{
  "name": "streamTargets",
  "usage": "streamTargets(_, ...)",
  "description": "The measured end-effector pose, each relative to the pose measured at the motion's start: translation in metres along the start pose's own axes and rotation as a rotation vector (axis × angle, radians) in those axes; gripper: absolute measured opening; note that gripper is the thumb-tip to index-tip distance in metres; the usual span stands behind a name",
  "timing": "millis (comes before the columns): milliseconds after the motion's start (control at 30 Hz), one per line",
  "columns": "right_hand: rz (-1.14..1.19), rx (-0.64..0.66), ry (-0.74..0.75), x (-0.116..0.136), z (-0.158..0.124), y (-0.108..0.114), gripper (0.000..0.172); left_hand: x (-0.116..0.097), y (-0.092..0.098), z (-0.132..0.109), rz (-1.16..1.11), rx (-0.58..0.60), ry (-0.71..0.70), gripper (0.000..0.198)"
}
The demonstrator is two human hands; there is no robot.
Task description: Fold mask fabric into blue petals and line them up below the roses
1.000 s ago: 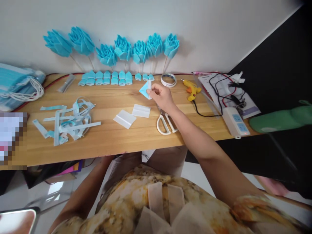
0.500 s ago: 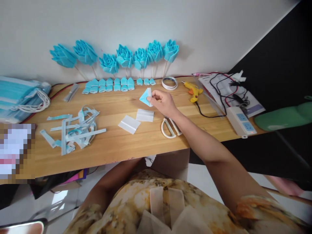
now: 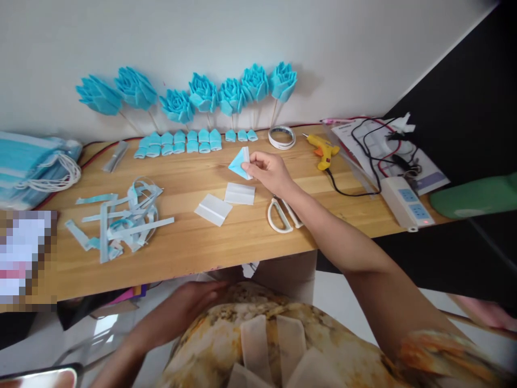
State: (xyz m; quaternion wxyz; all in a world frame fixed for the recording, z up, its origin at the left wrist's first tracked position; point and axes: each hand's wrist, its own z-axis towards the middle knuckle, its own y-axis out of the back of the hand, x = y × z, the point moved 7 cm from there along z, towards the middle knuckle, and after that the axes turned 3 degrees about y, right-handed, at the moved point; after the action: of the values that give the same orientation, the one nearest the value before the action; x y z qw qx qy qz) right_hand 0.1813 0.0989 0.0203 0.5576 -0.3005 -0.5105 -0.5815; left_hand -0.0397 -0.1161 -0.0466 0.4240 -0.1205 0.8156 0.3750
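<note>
Above the middle of the table, my right hand (image 3: 267, 171) pinches a folded blue mask-fabric piece (image 3: 237, 164) between thumb and fingers. It has a triangular point to the left and a white strip along its right edge. Two white fabric pieces (image 3: 213, 209) lie flat just below it. Scissors with white handles (image 3: 278, 216) rest partly under my right forearm. My left hand (image 3: 197, 299) is low by my lap, under the table's front edge, its fingers stretched out and holding nothing I can see. Folded blue petals (image 3: 167, 141) stand in rows behind.
Blue fabric flowers on sticks (image 3: 204, 92) lean at the wall. A tape roll (image 3: 281, 138), yellow glue gun (image 3: 324, 153), power strip (image 3: 406, 202) and green bottle (image 3: 476, 196) are rightward. Cut mask strips (image 3: 129, 218) and stacked blue masks (image 3: 32, 164) lie left.
My left hand has come into view, moving left from beneath the table edge along my lap. The right hand keeps its pinch on the folded piece. The view has shifted slightly.
</note>
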Motion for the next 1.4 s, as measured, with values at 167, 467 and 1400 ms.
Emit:
streamTargets(167,-0.008,0.007,-0.005,0.002,-0.002,-0.004,0.034,-0.055,0.108,-0.011,-0.118,-0.367,0.078,0.039)
streamTargets(467,0.01,0.028,-0.031,0.007,-0.003,-0.003,0.034,-0.078,0.152,0.137,-0.399,-0.483,-0.095,0.048)
streamTargets(1400,-0.611,0.149,0.657,0.061,0.005,0.017,0.044,-0.069,0.147,0.162,-0.921,-0.367,-0.108,0.036)
